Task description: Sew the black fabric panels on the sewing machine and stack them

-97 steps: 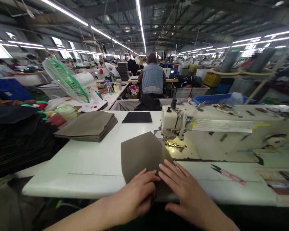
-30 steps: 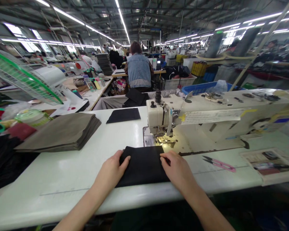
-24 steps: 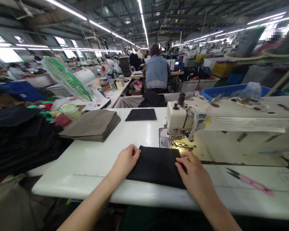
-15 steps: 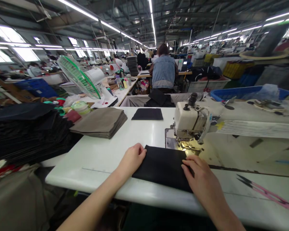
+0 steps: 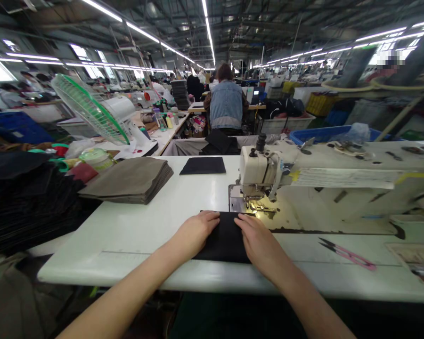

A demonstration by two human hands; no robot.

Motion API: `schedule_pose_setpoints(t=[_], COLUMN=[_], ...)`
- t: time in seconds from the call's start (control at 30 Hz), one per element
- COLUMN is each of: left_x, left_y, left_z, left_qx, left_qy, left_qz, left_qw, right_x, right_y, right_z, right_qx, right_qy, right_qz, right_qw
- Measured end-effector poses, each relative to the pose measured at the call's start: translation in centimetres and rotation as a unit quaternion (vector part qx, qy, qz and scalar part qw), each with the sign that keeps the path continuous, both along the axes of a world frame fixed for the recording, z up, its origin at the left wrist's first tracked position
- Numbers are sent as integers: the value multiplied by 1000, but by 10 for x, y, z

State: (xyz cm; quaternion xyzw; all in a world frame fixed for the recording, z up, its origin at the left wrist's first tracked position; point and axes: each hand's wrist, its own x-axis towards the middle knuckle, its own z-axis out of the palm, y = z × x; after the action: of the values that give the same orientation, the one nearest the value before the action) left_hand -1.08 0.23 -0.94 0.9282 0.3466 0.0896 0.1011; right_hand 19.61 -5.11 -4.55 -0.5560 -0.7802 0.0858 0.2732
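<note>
A black fabric panel lies flat near the front edge of the white sewing table, just in front of the needle area. My left hand rests on its left part with the fingers laid forward, pointing to its far edge. On the right part lies my right hand, fingers stretched out over the cloth. Both thumbs are mostly hidden. The sewing machine stands just behind and right of the panel, its needle plate lit yellow. Pink-handled thread snips lie on the table to the right.
Another black panel lies farther back on the table. A grey-brown fabric stack sits at the left, beside a pile of dark fabric. Beyond are a green-rimmed fan, a blue basket and a seated person facing away.
My right hand has moved from the panel's right edge onto its top, closer to my left hand. The view has turned right, so everything sits farther left.
</note>
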Motion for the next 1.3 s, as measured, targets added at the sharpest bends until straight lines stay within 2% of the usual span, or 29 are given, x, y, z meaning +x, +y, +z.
schedule_pose_setpoints(t=[0.07,0.17,0.27,0.4,0.5,0.6,0.87,1.3], left_x=[13,23,19,19,36,50,47,45], left_y=[-9,-27,-38,-38,-31,-19,19,26], left_z=[-9,-23,-29,-18,-7,-5,-8,-10], left_qx=[15,69,84,54,22,1,-7,-3], left_qy=[-12,-10,21,45,27,19,30,18], left_qz=[58,113,120,124,60,-14,-53,-63], left_qw=[998,991,989,990,998,1000,998,998], right_x=[-16,-25,-7,32,45,46,42,40], right_y=[-1,-9,-25,-42,-41,-31,-3,-2], right_z=[3,-3,-14,-18,-14,-11,-15,-14], right_qx=[2,29,48,60,59,62,84,89], right_qy=[-13,-23,-34,-43,-48,-48,-17,-11], right_qz=[-61,-79,-79,-41,-11,-15,-24,-30], right_qw=[998,996,995,996,997,997,996,996])
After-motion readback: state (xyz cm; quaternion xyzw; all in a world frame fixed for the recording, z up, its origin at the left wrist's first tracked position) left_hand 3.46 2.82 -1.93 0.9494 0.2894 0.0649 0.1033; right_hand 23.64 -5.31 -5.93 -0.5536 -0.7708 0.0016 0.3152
